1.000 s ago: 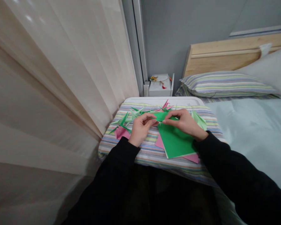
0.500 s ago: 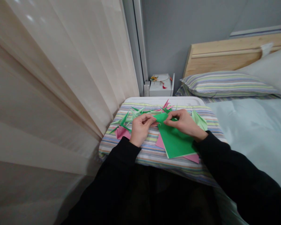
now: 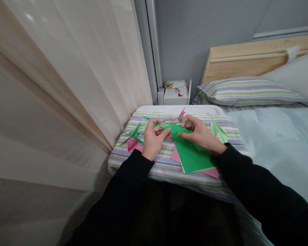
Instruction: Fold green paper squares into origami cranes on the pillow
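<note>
Green paper: a narrow folded piece of green origami paper [image 3: 173, 129] is hanging between the hands, just above the middle of the striped folded cloth [image 3: 164, 171]

Left hand: the left hand [image 3: 154, 140] is pinching the piece's left end, its fingers [image 3: 154, 123] curling closed behind the thumb

Right hand: the right hand [image 3: 199, 134] is pinching the right end, its fingers [image 3: 187, 122] pressing together on the paper

Step in hand: the hands are working a fold (a judgement from the grip)

Next move: the pinched edge is looking ready for a firm crease along its length (also a judgement)

On the cloth: a green sheet [image 3: 191, 153] is lying over a pink sheet [image 3: 175, 155] near the cloth's middle, spiky green paper figures [image 3: 136, 133] are gathering towards its far left, and a pale green folded paper [image 3: 218, 132] is resting at its right

Beyond: a beige curtain [image 3: 66, 85] is hanging left of the cloth
</note>
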`<move>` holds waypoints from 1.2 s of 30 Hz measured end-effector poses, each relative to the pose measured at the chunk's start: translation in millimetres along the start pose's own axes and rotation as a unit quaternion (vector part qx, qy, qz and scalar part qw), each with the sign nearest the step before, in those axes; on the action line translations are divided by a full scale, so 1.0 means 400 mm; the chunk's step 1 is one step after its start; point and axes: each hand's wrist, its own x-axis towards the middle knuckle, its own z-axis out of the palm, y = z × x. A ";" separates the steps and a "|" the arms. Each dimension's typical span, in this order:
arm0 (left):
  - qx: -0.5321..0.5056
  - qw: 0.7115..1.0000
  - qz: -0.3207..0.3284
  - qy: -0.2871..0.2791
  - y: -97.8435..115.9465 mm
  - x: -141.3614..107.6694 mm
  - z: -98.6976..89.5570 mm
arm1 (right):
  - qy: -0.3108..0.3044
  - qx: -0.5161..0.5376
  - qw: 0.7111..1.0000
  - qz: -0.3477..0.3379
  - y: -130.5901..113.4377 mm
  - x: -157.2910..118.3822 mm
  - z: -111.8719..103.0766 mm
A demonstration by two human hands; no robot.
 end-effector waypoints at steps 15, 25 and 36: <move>-0.009 0.998 -0.050 -0.045 -0.019 0.007 -0.014 | -0.127 -0.076 0.987 -0.062 -0.012 -0.013 0.015; 0.055 0.979 -0.081 -0.178 0.015 -0.017 0.003 | 0.020 0.019 0.998 -0.057 0.007 0.001 0.015; 0.016 0.985 -0.129 -0.114 -0.010 -0.008 -0.009 | 0.045 0.012 0.997 -0.056 0.009 0.007 0.018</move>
